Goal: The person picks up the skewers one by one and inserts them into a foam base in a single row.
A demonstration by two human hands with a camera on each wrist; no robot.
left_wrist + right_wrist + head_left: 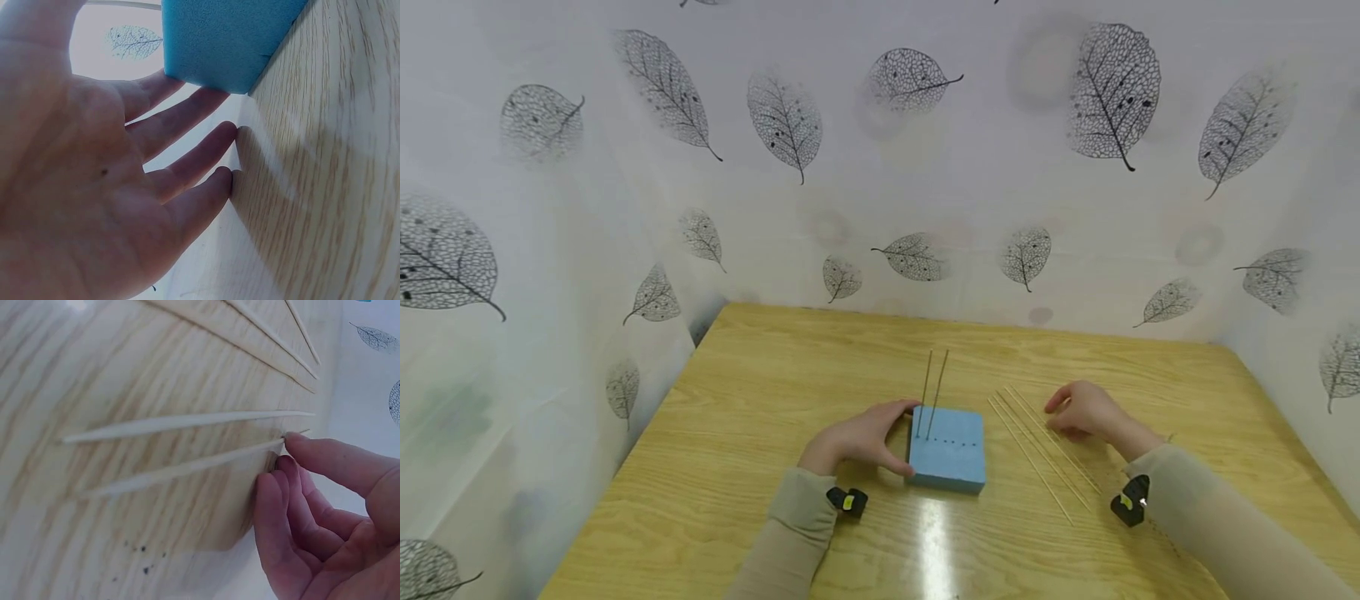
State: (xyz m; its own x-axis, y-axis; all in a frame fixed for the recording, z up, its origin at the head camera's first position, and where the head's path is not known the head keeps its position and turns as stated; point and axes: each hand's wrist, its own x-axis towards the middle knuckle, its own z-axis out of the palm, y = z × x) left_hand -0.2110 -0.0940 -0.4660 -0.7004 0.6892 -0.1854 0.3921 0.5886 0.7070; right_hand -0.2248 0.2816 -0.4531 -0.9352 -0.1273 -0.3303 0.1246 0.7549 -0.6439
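A square blue foam block with a row of small holes lies on the table. Two thin sticks stand upright in its left-hand holes. My left hand grips the block's left side, thumb at the near corner and fingers at the far one; its lower fingers touch the tabletop in the left wrist view. Right of the block, my right hand is low over the table with curled fingers. In the right wrist view its fingertips pinch a thin wooden stick near its far end. Another stick lies beside it.
Several loose wooden sticks lie slantwise between the block and my right hand. The wooden table ends at a leaf-patterned curtain at the back and both sides.
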